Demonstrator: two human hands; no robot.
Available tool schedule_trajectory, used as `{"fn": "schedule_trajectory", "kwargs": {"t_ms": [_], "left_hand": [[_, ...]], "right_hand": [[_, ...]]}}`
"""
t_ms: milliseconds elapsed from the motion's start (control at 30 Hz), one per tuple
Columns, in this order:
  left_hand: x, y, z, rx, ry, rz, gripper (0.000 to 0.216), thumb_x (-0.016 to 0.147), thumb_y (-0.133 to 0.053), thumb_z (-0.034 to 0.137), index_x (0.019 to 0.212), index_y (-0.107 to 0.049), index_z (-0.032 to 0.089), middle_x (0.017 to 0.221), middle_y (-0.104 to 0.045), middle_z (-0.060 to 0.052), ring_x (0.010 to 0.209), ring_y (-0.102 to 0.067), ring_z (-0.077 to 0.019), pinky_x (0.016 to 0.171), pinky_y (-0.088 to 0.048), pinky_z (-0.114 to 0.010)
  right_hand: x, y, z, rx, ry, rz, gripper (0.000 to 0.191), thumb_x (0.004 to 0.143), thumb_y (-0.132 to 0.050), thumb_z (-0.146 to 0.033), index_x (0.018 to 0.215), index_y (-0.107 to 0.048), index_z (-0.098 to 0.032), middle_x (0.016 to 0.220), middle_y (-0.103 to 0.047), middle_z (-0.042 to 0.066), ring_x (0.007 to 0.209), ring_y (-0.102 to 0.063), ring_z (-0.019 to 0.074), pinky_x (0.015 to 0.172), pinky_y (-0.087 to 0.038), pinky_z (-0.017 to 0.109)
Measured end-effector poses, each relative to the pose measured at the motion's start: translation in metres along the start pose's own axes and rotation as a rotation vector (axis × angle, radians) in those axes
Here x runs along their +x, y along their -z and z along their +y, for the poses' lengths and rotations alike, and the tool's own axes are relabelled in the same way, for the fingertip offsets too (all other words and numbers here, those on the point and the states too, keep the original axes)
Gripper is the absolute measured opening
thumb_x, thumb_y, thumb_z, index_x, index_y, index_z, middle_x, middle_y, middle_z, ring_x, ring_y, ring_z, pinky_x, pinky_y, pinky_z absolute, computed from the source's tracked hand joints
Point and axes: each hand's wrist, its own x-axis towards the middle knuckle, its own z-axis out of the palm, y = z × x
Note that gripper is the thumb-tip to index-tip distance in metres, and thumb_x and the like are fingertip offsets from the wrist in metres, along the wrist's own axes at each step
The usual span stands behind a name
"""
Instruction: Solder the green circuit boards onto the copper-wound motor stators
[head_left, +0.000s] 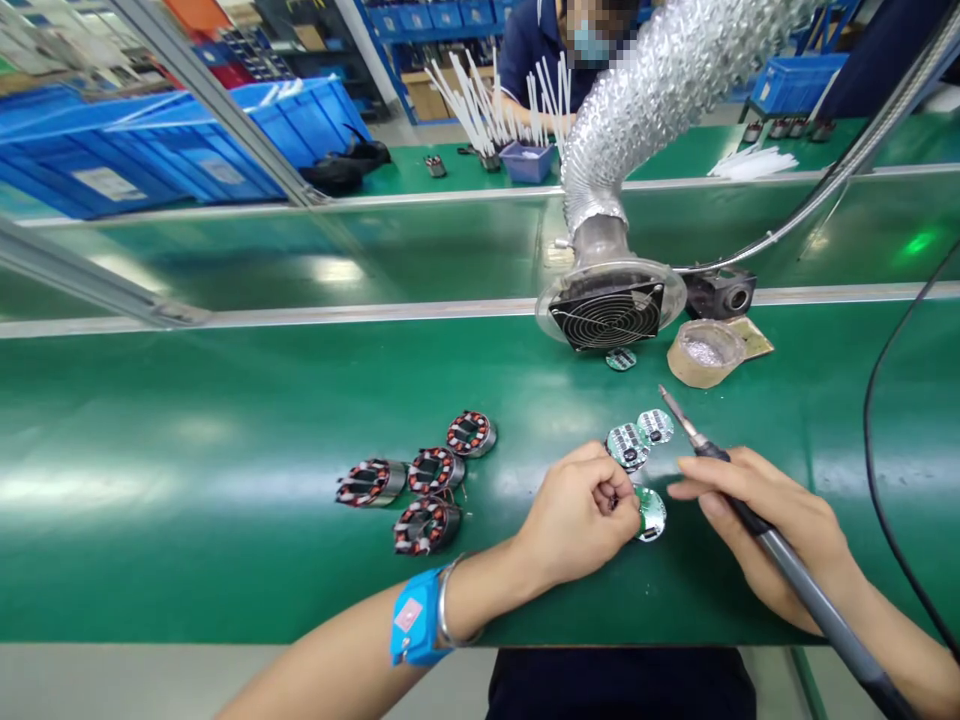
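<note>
My right hand (pixel 772 530) is closed round a grey soldering iron (pixel 795 570) whose tip (pixel 664 396) points up and left, just right of two round green circuit boards (pixel 637 438) lying on the green table (pixel 225 480). My left hand (pixel 581 515), with a blue wrist strap (pixel 414 618) on the wrist, is pinched shut on a third round green circuit board (pixel 651 513) at its left edge. Several wound motor stators (pixel 424 478) lie in a cluster to the left of my left hand.
A fume extractor fan (pixel 609 312) on a silver flexible duct (pixel 652 90) stands behind the boards, with a tape roll (pixel 705 352) beside it. A black cable (pixel 874 450) curves at the right. Another person (pixel 555 45) sits across the line behind white sticks (pixel 495 105); blue crates (pixel 187 140) stand left.
</note>
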Motion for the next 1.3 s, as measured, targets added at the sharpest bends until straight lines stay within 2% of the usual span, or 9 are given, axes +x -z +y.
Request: {"fn": "schedule_trajectory", "kwargs": {"t_ms": [100, 300, 533, 600, 733, 933, 1133, 1300], "left_hand": [[0.000, 0.000, 0.000, 0.001, -0.017, -0.001, 0.007, 0.066, -0.057, 0.009, 0.061, -0.056, 0.014, 0.069, -0.047, 0.002, 0.049, -0.040, -0.0039, 0.044, -0.033, -0.017], [-0.002, 0.005, 0.001, 0.003, -0.046, -0.057, 0.009, 0.065, -0.056, 0.006, 0.062, -0.054, 0.015, 0.073, -0.048, 0.002, 0.050, -0.042, -0.0039, 0.044, -0.034, -0.016], [-0.006, 0.011, 0.000, 0.023, -0.121, -0.092, 0.007, 0.068, -0.057, 0.009, 0.065, -0.055, 0.015, 0.077, -0.048, 0.000, 0.055, -0.047, -0.0056, 0.047, -0.039, -0.017], [-0.007, 0.012, 0.001, 0.038, -0.159, -0.090, 0.007, 0.069, -0.056, 0.009, 0.065, -0.055, 0.015, 0.077, -0.048, 0.000, 0.056, -0.048, -0.0062, 0.048, -0.041, -0.018], [-0.008, 0.013, 0.002, 0.078, -0.171, -0.089, 0.007, 0.070, -0.056, 0.010, 0.066, -0.055, 0.015, 0.075, -0.048, 0.000, 0.057, -0.049, -0.0071, 0.050, -0.041, -0.018], [-0.007, 0.015, 0.002, 0.165, -0.149, -0.087, 0.010, 0.068, -0.055, 0.009, 0.062, -0.051, 0.016, 0.069, -0.046, 0.001, 0.058, -0.048, -0.0088, 0.049, -0.037, -0.020], [-0.007, 0.019, 0.003, 0.211, -0.153, -0.095, 0.009, 0.069, -0.056, 0.010, 0.065, -0.052, 0.017, 0.072, -0.049, 0.001, 0.060, -0.049, -0.0095, 0.052, -0.038, -0.021], [-0.006, 0.017, 0.004, 0.203, -0.127, -0.102, 0.010, 0.069, -0.057, 0.010, 0.063, -0.052, 0.017, 0.071, -0.049, 0.001, 0.058, -0.048, -0.0089, 0.051, -0.037, -0.021]], "right_hand": [[-0.003, 0.009, -0.008, -0.014, 0.008, -0.007, 0.045, 0.090, -0.053, -0.011, 0.134, -0.052, -0.020, 0.084, -0.062, 0.004, 0.073, -0.057, 0.0150, 0.064, -0.047, 0.028], [-0.009, 0.016, -0.019, 0.071, -0.015, -0.032, 0.036, 0.087, -0.051, -0.011, 0.121, -0.060, -0.017, 0.071, -0.053, 0.002, 0.062, -0.051, 0.0150, 0.052, -0.043, 0.028], [-0.009, 0.019, -0.027, 0.078, -0.102, -0.024, 0.023, 0.083, -0.051, -0.011, 0.102, -0.060, -0.022, 0.069, -0.058, 0.001, 0.056, -0.055, 0.0160, 0.050, -0.044, 0.030], [-0.008, 0.018, -0.028, 0.072, -0.103, -0.023, 0.023, 0.084, -0.051, -0.012, 0.103, -0.060, -0.022, 0.069, -0.059, 0.001, 0.054, -0.055, 0.0154, 0.048, -0.044, 0.029], [-0.006, 0.004, -0.023, -0.047, -0.051, 0.056, 0.037, 0.087, -0.055, -0.008, 0.121, -0.058, -0.023, 0.080, -0.067, 0.002, 0.062, -0.062, 0.0146, 0.057, -0.051, 0.026], [-0.005, -0.027, -0.010, -0.057, 0.055, 0.004, 0.033, 0.086, -0.060, -0.007, 0.115, -0.059, -0.021, 0.093, -0.070, 0.005, 0.083, -0.063, 0.0185, 0.075, -0.054, 0.033], [-0.003, -0.030, -0.010, -0.071, 0.036, -0.049, 0.032, 0.086, -0.055, -0.006, 0.113, -0.056, -0.024, 0.083, -0.066, 0.002, 0.077, -0.057, 0.0175, 0.068, -0.051, 0.032], [-0.001, -0.029, -0.013, -0.101, 0.104, -0.088, 0.037, 0.085, -0.053, -0.004, 0.116, -0.058, -0.022, 0.080, -0.067, 0.002, 0.081, -0.059, 0.0184, 0.073, -0.050, 0.033]]}}
